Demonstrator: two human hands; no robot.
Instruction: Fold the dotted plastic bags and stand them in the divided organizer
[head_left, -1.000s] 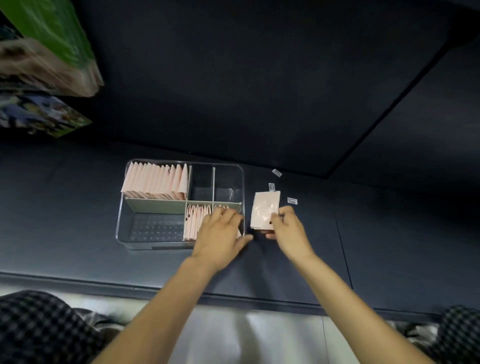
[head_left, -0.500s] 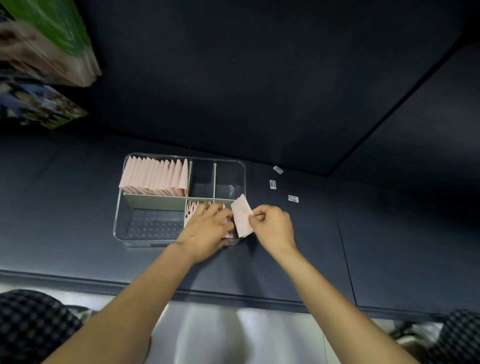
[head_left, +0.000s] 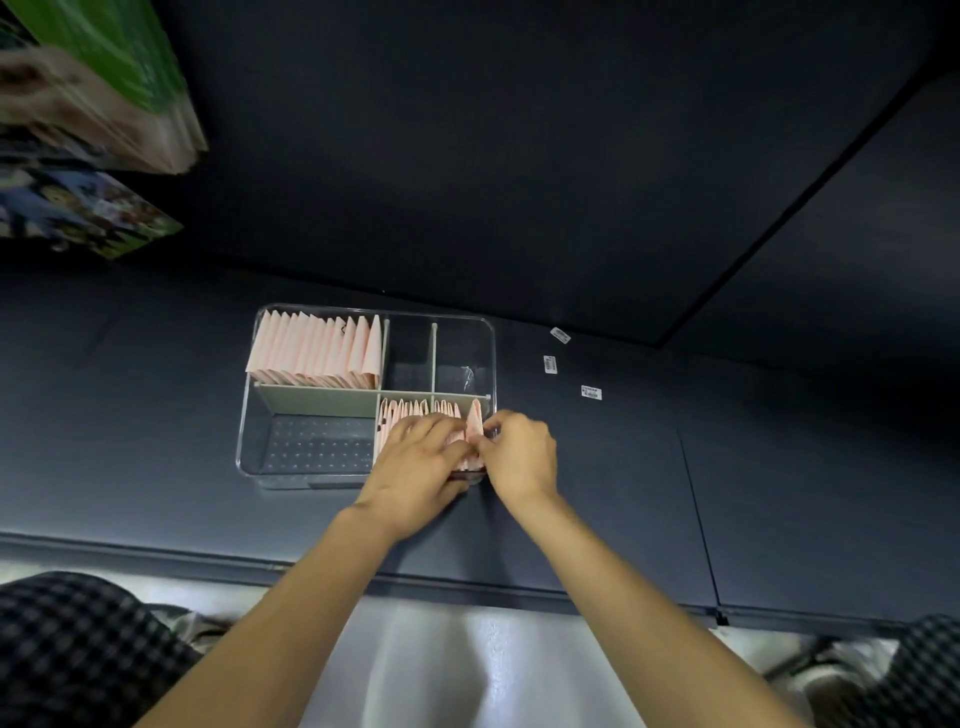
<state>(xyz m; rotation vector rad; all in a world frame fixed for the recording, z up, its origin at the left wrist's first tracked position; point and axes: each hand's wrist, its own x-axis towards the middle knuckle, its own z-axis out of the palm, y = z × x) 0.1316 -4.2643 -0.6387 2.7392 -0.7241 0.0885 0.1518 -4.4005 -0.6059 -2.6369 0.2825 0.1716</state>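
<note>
Checked trouser knees at bottom corners, either side of a pale floor strip. Both forearms reaching over near edge of dark counter (head_left: 779, 467).

Left hand (head_left: 415, 467) laid across the standing bags in near-right compartment, fingers fairly straight and pressing the row leftward; holds nothing. Probable purpose: keeping the row upright and opening a slot at its right end.

Right hand (head_left: 519, 454) at right wall of clear divided organizer (head_left: 247, 441), fingertips pinching a folded pink bag (head_left: 474, 423) by its near edge. Bag upright, top corner showing above the fingers, set at far right end of the near-right row (head_left: 410, 410), just inside the wall. Judged step: seating this bag into the slot. Lower part hidden by both hands; cannot tell whether it touches the bottom.

Near-left compartment bare, dotted bottom visible. Far-left compartment packed with a full row of folded pink bags (head_left: 317, 348), standing edge-on, tips up. Two small far-right compartments without bags.

Beyond and right of organizer: three small white labels (head_left: 590, 392) lying flat on counter, well apart from it.

Far upper left: blurred green and printed packaging (head_left: 104, 104), contents unreadable.
</note>
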